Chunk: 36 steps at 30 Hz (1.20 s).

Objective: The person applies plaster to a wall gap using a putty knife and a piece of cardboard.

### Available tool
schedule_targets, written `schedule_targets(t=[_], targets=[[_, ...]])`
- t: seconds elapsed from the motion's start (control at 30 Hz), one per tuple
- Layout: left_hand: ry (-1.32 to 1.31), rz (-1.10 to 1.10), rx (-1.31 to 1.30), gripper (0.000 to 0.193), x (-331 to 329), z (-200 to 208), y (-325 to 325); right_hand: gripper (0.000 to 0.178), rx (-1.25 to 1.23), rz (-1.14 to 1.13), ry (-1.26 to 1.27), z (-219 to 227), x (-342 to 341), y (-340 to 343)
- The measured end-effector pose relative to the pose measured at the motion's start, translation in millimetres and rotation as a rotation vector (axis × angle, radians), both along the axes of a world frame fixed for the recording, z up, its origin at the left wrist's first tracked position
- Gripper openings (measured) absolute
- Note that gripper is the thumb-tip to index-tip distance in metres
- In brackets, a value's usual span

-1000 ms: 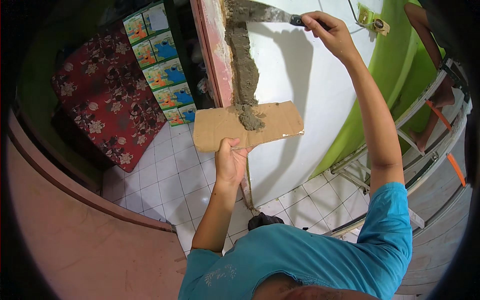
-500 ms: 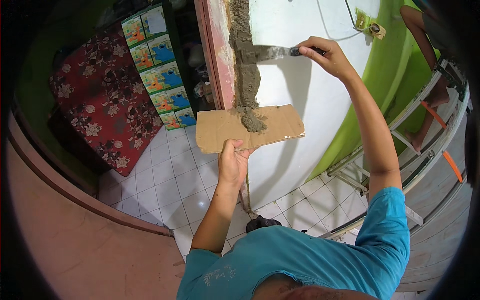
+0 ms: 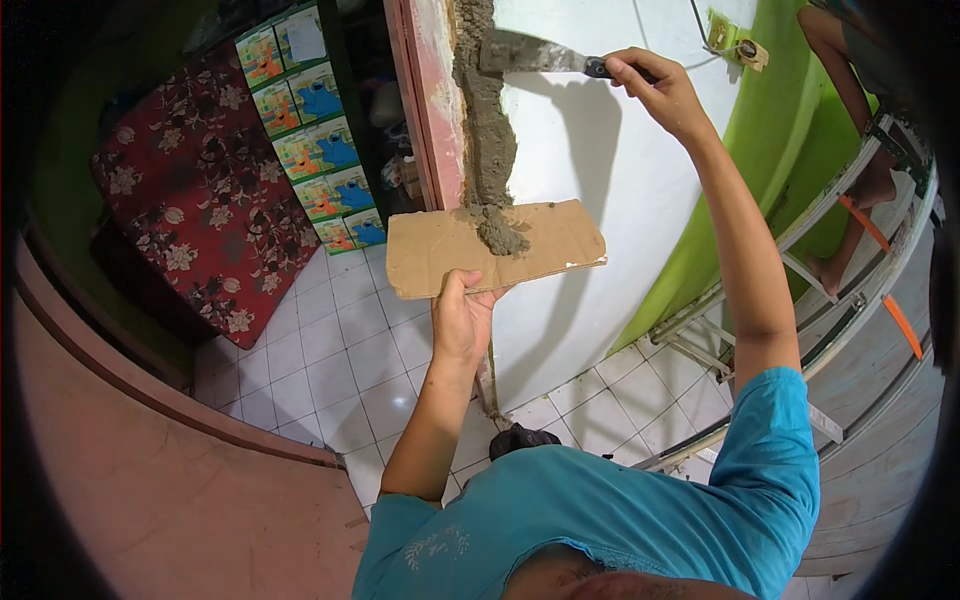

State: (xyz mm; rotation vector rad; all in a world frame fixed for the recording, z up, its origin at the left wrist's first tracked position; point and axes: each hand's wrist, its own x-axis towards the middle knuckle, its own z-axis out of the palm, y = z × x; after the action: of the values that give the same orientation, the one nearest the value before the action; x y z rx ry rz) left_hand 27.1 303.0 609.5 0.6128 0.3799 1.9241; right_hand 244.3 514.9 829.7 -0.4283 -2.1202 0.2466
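My left hand (image 3: 463, 318) grips the near edge of a flat piece of cardboard (image 3: 420, 255), thumb on top and fingers beneath. A lump of wet grey mortar (image 3: 500, 235) sits on the cardboard, close to the wall. In my right hand (image 3: 660, 92), closed round its black handle, is a putty knife (image 3: 535, 55) with a wide, smeared metal blade. The blade's end lies against a strip of rough grey mortar (image 3: 490, 140) running along the wall edge beside the pink door frame. Below the blade the strip looks uneven.
A white wall (image 3: 560, 150) turns green toward the right. An electrical socket (image 3: 738, 45) with a cable is fixed there. At right stands a metal ladder (image 3: 850, 190) with another person's bare legs on it. Left are patterned boxes (image 3: 320, 150) and a red floral mattress (image 3: 200, 200).
My right hand and the putty knife have moved up along the mortar strip, and the blade now tilts differently. The cardboard in my left hand has hardly shifted.
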Motion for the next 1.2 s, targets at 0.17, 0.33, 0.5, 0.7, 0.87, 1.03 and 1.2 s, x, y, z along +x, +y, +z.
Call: schedule_targets(t=[0.17,0.33,0.5,0.7,0.87,1.03,1.2], targets=[[0.007,0.000,0.011,0.047,1.6,2.4,-1.0,0.033,-0.227,-0.090,0.175,-38.4,4.6,-62.3],[0.011,0.018,-0.003,0.045,-1.5,-6.8,0.8,0.035,-0.371,-0.031,0.230,-94.1,-24.0,-135.9],[0.004,0.021,-0.032,0.041,-1.0,-4.8,1.9,0.035,-0.194,-0.166,0.318,-99.8,-57.4,-156.7],[-0.021,0.018,-0.032,0.033,0.6,-0.8,0.0,0.035,-0.255,-0.233,0.303,-120.4,-73.4,-157.7],[-0.028,0.037,-0.039,0.027,1.0,-4.2,-0.1,0.035,-0.275,-0.306,0.230,-144.9,-64.3,-168.1],[-0.030,0.027,-0.035,0.024,3.6,0.5,-2.5,0.035,-0.288,-0.307,0.248,-135.1,-64.7,-175.3],[-0.023,0.031,-0.041,0.025,3.1,2.5,-3.0,0.034,-0.296,-0.373,0.157,-142.3,-61.5,-180.8]])
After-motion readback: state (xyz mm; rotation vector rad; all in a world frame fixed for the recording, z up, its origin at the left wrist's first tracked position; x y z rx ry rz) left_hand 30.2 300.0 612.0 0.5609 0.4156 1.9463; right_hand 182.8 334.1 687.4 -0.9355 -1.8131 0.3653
